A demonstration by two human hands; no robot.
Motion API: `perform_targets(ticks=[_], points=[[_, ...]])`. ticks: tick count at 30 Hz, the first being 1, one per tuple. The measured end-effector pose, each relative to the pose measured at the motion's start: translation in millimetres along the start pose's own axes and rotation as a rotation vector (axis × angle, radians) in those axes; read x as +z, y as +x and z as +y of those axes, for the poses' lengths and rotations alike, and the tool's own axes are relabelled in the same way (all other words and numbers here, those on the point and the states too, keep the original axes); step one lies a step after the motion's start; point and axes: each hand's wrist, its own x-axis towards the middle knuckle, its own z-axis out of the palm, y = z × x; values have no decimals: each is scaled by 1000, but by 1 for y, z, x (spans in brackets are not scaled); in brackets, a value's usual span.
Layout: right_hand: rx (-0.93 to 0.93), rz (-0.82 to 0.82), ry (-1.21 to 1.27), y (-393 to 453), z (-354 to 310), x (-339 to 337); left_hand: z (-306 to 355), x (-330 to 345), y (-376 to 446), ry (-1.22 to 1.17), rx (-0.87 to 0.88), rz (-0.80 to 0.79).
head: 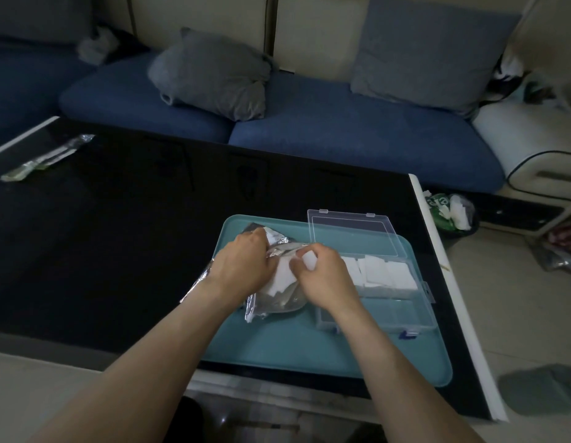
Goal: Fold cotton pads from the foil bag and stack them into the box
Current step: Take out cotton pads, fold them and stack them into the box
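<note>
A crumpled silver foil bag [271, 303] lies on the left half of a teal tray [309, 350], with white cotton pads [282, 278] showing at its mouth. My left hand [242, 265] rests on the bag, fingers curled over the foil near its opening. My right hand [322, 276] pinches a folded white cotton pad [309, 260] just above the bag. To the right stands a clear plastic box [405, 318] with its lid [351, 231] tipped back. Several folded pads [383, 271] fill its far compartments; the near ones look bare.
The tray sits on a black glass table [102, 251] with white edging. A clear wrapper [44, 159] lies at the table's far left. A blue sofa [341, 132] with grey cushions runs behind. A bin [450, 212] with white scraps stands right of the table.
</note>
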Motion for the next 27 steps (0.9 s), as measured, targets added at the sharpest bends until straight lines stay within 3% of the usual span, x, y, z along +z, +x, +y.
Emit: perform_targets(ticks=[5, 14, 17, 19, 21, 24, 27], points=[[122, -9, 166, 6, 8, -26, -4, -1, 2, 49, -85, 42], [228, -195, 171, 3, 20, -51, 5, -2, -3, 26, -43, 20], [199, -219, 117, 2, 22, -45, 10, -8, -11, -110, 131, 12], [177, -225, 100, 2, 23, -37, 14, -12, -18, -116, 345, 23], [146, -228, 106, 5, 24, -31, 15, -10, -22, -50, 460, -68], [117, -268, 87, 8, 24, -27, 11, 5, -21, 170, 432, -228], [172, -264, 67, 10, 27, -23, 10, 14, -19, 299, 387, -192]])
